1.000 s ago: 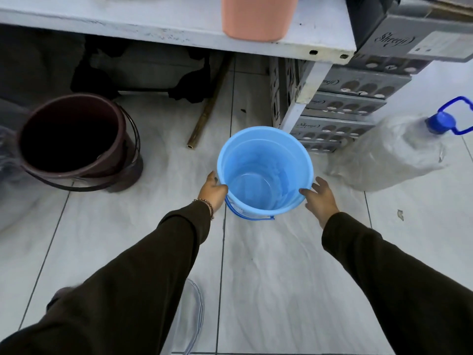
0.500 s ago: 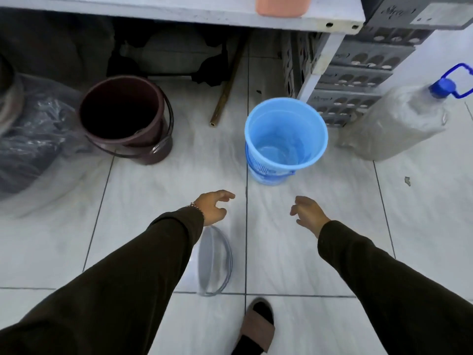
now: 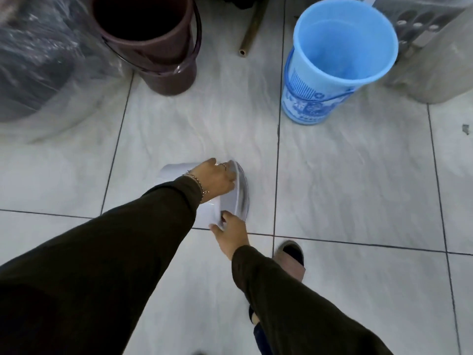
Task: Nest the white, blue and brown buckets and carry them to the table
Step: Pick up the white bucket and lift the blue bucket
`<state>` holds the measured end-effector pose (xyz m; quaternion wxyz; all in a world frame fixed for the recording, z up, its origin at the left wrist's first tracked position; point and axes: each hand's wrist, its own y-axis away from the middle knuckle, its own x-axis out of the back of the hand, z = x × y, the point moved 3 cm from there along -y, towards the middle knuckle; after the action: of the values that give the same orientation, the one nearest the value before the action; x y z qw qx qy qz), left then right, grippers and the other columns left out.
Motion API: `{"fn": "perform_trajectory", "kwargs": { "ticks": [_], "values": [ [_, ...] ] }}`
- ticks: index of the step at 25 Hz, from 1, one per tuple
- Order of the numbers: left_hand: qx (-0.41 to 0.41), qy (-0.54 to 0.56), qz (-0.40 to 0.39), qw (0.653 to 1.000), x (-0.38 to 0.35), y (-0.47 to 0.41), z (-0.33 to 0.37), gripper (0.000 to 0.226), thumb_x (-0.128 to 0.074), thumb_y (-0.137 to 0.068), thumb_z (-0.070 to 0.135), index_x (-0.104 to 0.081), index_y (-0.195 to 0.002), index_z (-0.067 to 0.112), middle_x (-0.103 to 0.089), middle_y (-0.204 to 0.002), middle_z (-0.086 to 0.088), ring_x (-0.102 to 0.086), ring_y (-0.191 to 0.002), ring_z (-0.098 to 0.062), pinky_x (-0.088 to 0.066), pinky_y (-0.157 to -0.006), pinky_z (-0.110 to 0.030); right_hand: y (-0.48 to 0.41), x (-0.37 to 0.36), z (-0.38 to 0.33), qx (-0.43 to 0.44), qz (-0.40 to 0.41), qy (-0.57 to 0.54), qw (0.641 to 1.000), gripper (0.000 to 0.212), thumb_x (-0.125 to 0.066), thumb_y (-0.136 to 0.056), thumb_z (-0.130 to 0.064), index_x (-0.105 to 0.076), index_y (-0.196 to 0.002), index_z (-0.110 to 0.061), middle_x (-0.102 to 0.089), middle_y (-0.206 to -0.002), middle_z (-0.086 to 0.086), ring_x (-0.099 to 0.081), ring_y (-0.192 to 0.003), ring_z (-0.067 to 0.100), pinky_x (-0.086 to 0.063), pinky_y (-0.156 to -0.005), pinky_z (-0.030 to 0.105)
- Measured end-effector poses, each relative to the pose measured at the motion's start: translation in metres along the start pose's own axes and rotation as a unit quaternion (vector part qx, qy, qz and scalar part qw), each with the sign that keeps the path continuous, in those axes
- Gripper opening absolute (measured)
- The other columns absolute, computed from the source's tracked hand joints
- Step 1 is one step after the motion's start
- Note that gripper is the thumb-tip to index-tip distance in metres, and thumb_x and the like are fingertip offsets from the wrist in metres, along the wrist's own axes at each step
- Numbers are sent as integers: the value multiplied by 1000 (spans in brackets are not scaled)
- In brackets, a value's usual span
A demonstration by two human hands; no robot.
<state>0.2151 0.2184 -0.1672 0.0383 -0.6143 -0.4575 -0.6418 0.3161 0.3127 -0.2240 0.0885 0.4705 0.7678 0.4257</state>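
The white bucket (image 3: pixel 230 201) lies on its side on the tiled floor, mouth toward the right. My left hand (image 3: pixel 216 179) grips the far side of its rim. My right hand (image 3: pixel 230 233) holds the near side of the rim, fingers curled on it. My left sleeve hides much of the bucket's body. The blue bucket (image 3: pixel 330 62) stands upright at the upper right, empty, handle down. The brown bucket (image 3: pixel 153 44) stands upright at the upper left, with a dark handle hanging at its side.
A large clear plastic bag (image 3: pixel 38 62) over dark things fills the upper left. A brass-coloured pipe (image 3: pixel 252 29) lies between the two buckets. A pale jug wrapped in plastic (image 3: pixel 435 70) and grey crates (image 3: pixel 419 19) are at the upper right. My sandalled foot (image 3: pixel 290 257) is near my right hand.
Both hands let go of the blue bucket, which stays standing on the floor. They moved back and down onto the white bucket's rim. The view tilted down toward the floor.
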Motion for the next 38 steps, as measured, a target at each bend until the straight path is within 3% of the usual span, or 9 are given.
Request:
{"fn": "perform_trajectory", "kwargs": {
  "ticks": [5,11,15,20,23,25,28,34,38],
  "values": [
    [53,56,40,996,15,18,-43,43,-42,-94,-1,-59,-121,26,-66,-110,1,-57,-114,-28,-47,-73,-34,3,53,-36,181,113,168,962,20,-54,-98,-25,-65,-113,-19,-74,-108,5,-70,-99,26,-56,-98,34],
    [174,132,26,976,6,2,-72,45,-45,-92,-4,-67,-119,25,-60,-119,-4,-69,-103,-30,-50,-71,-35,-67,125,-106,305,93,619,717,26,-50,-93,-11,-69,-109,-15,-75,-96,8,-72,-90,33,-58,-80,37],
    [217,194,-15,957,-13,-22,-55,45,-44,-92,-6,-67,-122,17,-59,-122,-7,-68,-107,-31,-54,-82,-38,-91,127,-101,280,33,706,649,26,-52,-90,-3,-70,-105,-14,-75,-95,7,-72,-88,30,-58,-80,38],
    [220,245,-16,944,-12,-8,-57,54,-48,-87,-8,-56,-133,18,-51,-134,-5,-54,-124,-26,-56,-89,-37,-80,158,-100,395,74,510,761,53,-64,-83,-37,-57,-134,-24,-64,-132,-4,-55,-128,22,-40,-114,40],
    [246,329,7,911,9,-1,-75,66,-45,-85,-6,-44,-144,25,-45,-145,1,-43,-136,-21,-53,-99,-35,-76,231,-106,262,222,207,916,51,-59,-88,-49,-52,-134,-28,-55,-132,-7,-52,-123,13,-44,-104,32],
    [281,393,28,875,34,-10,-92,67,-43,-88,1,-38,-148,30,-42,-150,5,-44,-137,-20,-51,-101,-37,-82,289,-109,146,343,-4,928,51,-58,-91,-49,-50,-134,-23,-52,-133,0,-55,-124,22,-46,-105,37],
    [328,522,120,778,80,-51,-114,54,-49,-95,18,-42,-148,26,-51,-147,1,-53,-130,-22,-44,-108,-33,-95,363,-124,14,436,-163,885,66,-59,-93,-47,-40,-144,-10,-43,-145,16,-52,-128,36,-42,-104,36],
    [410,850,68,324,149,-208,-118,74,-63,-88,52,-52,-138,-2,-61,-133,-23,-60,-121,-39,-51,-100,-38,-148,434,-119,-133,260,-284,913,61,-65,-92,-30,-39,-139,-2,-52,-130,17,-60,-110,41,-60,-78,45],
    [385,898,4,215,168,-250,-85,49,-60,-90,53,-51,-121,16,-54,-95,-5,-58,-83,-25,-47,-72,-33,-163,441,-109,-144,211,-301,919,50,-54,-91,-5,-38,-138,3,-52,-135,21,-61,-114,47,-62,-77,48]
  ]
}}
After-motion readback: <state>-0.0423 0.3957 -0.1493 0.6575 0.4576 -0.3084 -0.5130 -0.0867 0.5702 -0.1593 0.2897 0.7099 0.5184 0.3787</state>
